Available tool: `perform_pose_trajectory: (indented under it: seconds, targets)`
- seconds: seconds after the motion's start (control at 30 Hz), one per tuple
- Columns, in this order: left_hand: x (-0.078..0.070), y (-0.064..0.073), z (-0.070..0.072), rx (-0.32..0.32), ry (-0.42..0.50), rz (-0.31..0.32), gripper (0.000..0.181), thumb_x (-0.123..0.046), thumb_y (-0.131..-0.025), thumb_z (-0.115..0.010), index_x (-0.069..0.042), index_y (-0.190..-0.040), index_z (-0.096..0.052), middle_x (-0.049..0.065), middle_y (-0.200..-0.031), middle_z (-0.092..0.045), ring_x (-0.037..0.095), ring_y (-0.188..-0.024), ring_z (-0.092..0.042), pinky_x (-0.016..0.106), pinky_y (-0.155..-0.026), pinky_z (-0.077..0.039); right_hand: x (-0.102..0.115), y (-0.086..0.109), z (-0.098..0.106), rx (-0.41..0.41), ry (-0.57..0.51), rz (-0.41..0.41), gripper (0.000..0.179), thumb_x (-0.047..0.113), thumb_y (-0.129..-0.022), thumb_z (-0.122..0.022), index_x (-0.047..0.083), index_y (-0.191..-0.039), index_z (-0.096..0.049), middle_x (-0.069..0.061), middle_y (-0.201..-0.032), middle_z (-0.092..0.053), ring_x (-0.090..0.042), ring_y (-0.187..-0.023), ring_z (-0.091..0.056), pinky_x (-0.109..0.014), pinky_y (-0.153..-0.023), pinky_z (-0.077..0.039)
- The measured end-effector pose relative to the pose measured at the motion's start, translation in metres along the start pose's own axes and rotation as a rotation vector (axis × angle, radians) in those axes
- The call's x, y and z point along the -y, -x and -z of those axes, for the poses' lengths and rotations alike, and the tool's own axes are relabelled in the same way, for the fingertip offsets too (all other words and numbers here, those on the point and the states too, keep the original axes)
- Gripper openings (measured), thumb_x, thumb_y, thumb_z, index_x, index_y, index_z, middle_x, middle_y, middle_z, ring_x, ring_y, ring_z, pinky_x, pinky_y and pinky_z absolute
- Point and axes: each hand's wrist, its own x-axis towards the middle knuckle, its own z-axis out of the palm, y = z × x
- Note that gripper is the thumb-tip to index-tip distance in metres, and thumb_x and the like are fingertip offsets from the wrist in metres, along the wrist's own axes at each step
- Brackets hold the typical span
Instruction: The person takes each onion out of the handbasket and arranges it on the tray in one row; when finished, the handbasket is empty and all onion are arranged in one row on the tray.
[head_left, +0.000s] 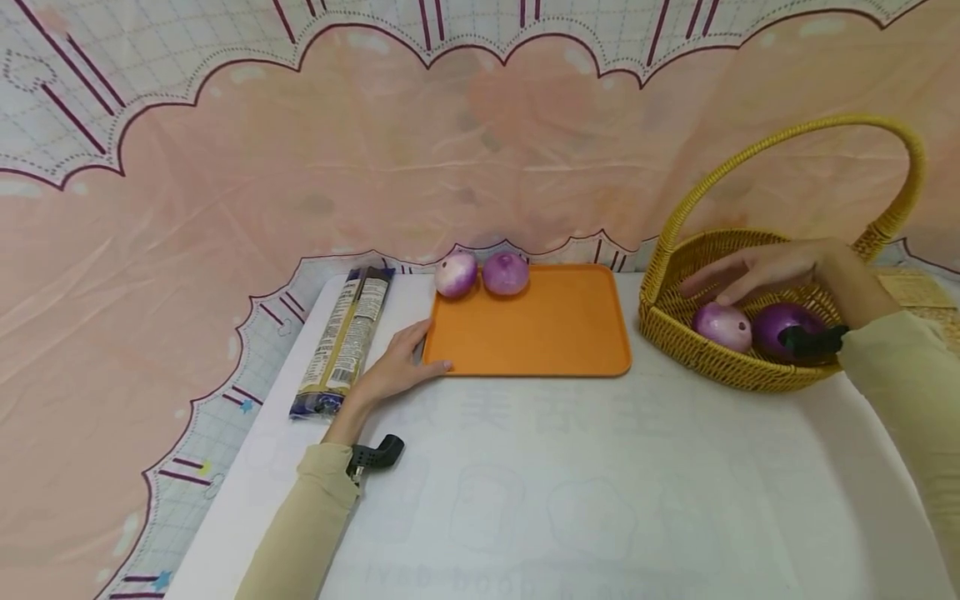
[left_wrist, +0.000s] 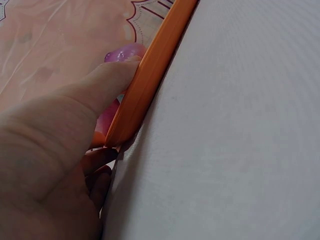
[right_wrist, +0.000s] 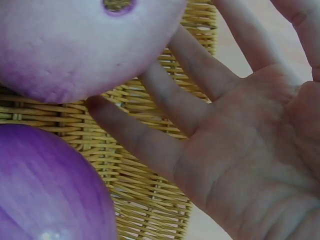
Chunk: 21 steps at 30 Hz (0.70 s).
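Observation:
My left hand holds the near left corner of an orange tray; in the left wrist view the thumb lies over the rim, with fingers lower down at the corner. Two purple onions, a paler one and a darker one, sit at the tray's far left. My right hand reaches into a wicker basket, its fingers spread. Below and beside those fingers is a pale purple onion. A darker onion lies beside it, partly hidden by the wrist camera in the head view.
A long printed packet with dark blue ends lies left of the tray, close to my left forearm. The basket's tall arched handle rises over my right hand. A patterned pink cloth hangs behind the white table.

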Motion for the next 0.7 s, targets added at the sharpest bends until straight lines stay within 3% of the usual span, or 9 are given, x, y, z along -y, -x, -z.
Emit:
perform_pose_trajectory:
  seconds: [0.27, 0.47, 0.7]
  targets:
    - [0.000, -0.002, 0.001, 0.003, -0.003, -0.003, 0.092, -0.040, -0.087, -0.070, -0.008, -0.156, -0.018, 0.014, -0.161, -0.021, 0.034, -0.150, -0.013, 0.054, -0.121, -0.014, -0.005, -0.003, -0.002, 0.037, -0.068, 0.038, 0.053, 0.008, -0.100, -0.046, 0.000, -0.150, -0.030, 0.012, -0.146, -0.048, -0.001, -0.127, -0.051, -0.022, -0.102, -0.046]
    - [-0.001, -0.002, 0.001, 0.007, -0.005, -0.004, 0.092, -0.040, -0.087, -0.070, -0.008, -0.156, -0.018, 0.015, -0.161, -0.021, 0.034, -0.150, -0.012, 0.054, -0.121, -0.014, -0.008, -0.003, -0.002, 0.137, -0.223, 0.057, 0.051, 0.004, -0.102, -0.041, 0.006, -0.152, -0.030, 0.004, -0.149, -0.046, -0.007, -0.127, -0.051, -0.029, -0.105, -0.046]
    - [-0.001, 0.000, 0.000, 0.007, 0.000, 0.000, 0.092, -0.040, -0.087, -0.070, -0.008, -0.156, -0.018, 0.014, -0.161, -0.021, 0.034, -0.150, -0.012, 0.054, -0.121, -0.014, -0.011, -0.003, -0.006, 0.160, -0.284, 0.051, 0.051, 0.003, -0.102, -0.039, 0.007, -0.152, -0.030, -0.004, -0.148, -0.047, -0.015, -0.123, -0.056, -0.037, -0.103, -0.049]
